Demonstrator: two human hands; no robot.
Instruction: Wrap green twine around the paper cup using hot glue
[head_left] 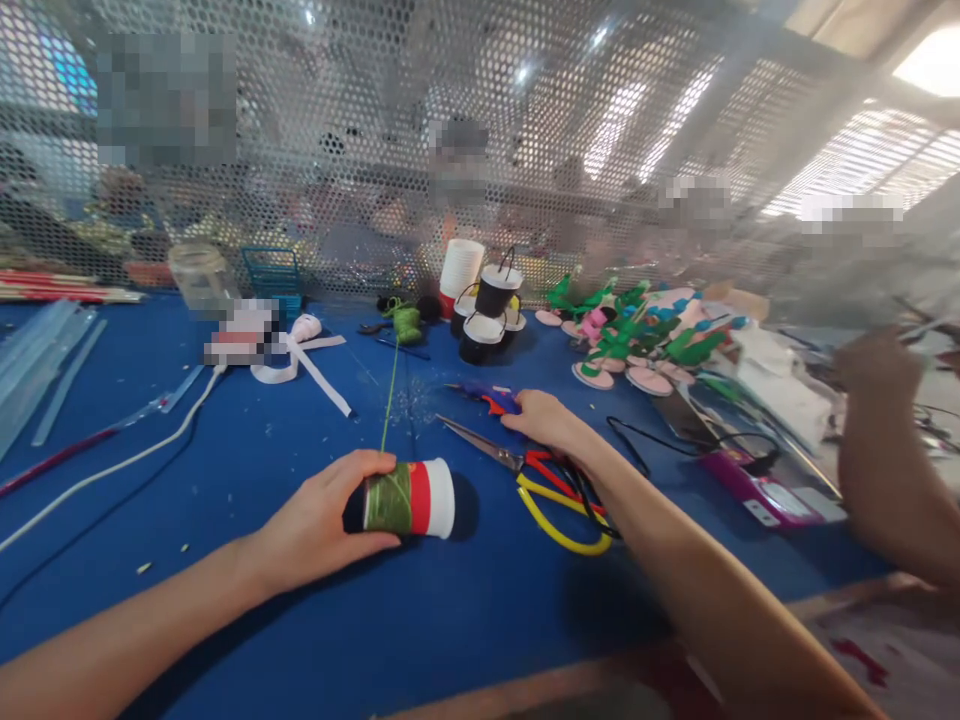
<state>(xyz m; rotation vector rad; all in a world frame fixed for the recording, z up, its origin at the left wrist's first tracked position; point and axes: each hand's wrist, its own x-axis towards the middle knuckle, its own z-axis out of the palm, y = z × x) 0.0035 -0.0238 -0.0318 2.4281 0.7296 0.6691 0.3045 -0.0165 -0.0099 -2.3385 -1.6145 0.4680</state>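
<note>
My left hand (330, 515) is wrapped round a paper cup (441, 497) lying on its side, white-rimmed with a red band. Green yarn (390, 497) is wound over the cup's lower part, and its strand runs taut back to a small green yarn ball (407, 324). My right hand (546, 420) grips a blue glue gun (491, 397) with an orange trigger, its nozzle pointing left. Just below that hand lies a pair of scissors (562, 520) with yellow and red handles, partly covered by my forearm.
White stacked cups (462, 268) and small black buckets (484, 335) stand at the back. Green craft plants on pink bases (615, 345) sit to their right. A purple power strip (757, 490) lies right, beside another person's arm (877, 450). White ribbon (322, 380) lies left.
</note>
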